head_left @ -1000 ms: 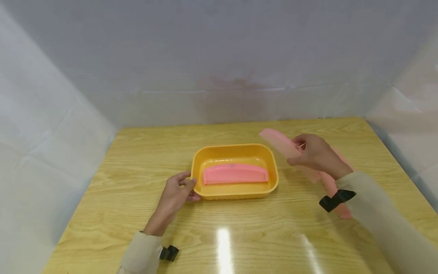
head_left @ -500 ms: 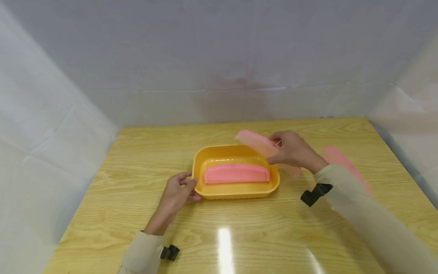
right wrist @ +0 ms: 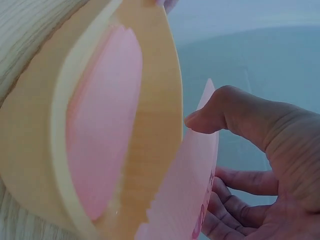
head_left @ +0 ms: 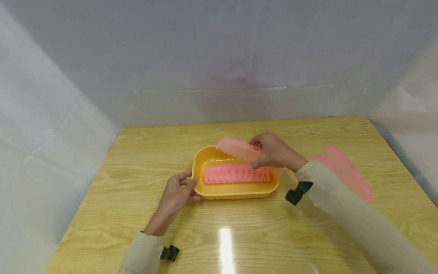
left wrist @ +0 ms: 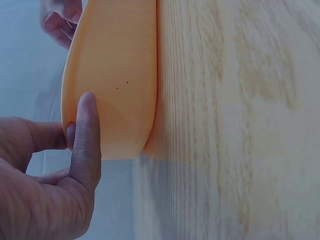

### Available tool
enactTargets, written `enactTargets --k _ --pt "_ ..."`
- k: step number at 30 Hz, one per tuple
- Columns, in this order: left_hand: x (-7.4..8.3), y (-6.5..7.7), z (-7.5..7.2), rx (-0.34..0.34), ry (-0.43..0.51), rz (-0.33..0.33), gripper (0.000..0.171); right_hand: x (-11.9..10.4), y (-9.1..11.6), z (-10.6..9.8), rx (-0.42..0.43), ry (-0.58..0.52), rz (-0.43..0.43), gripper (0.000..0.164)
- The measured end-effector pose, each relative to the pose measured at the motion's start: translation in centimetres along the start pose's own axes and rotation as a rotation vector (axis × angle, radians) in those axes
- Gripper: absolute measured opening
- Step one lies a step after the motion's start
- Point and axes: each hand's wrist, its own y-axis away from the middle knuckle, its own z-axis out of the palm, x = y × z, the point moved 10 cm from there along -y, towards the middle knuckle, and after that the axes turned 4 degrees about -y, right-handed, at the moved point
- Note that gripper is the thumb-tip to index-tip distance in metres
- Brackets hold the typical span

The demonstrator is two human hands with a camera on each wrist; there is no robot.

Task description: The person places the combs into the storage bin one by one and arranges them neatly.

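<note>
A yellow plastic basin [head_left: 236, 196] stands on the table in the head view. My left hand [head_left: 173, 196] grips its left end, with the thumb at the rim and a finger [left wrist: 87, 130] against the outer wall in the left wrist view. On the basin's floor lies a pink comb [head_left: 236, 174], teeth toward me. My right hand [head_left: 275, 153] pinches another pink comb [head_left: 234, 147] between thumb and fingers, holding it tilted over the basin's far rim. Dark print shows on this held comb [right wrist: 187, 170] in the right wrist view; the hand covers its right part.
More pink combs [head_left: 349, 171] lie on the wooden table [head_left: 130, 163] to the right, partly hidden by my right sleeve [head_left: 335, 194]. White sheeting [head_left: 164, 106] rises behind the table and at both sides. Each wrist wears a black camera mount [head_left: 298, 193].
My right hand has carried its comb leftward from the table's right side to over the basin. The combs on the right are more exposed. My left hand keeps its grip on the basin.
</note>
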Motion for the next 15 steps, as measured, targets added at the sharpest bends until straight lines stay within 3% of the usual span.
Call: enactTargets --k 15 --pt "0.0 0.1 0.0 0.005 -0.004 0.005 0.045 -1.5 -1.5 3.8 -0.125 0.022 -0.008 0.066"
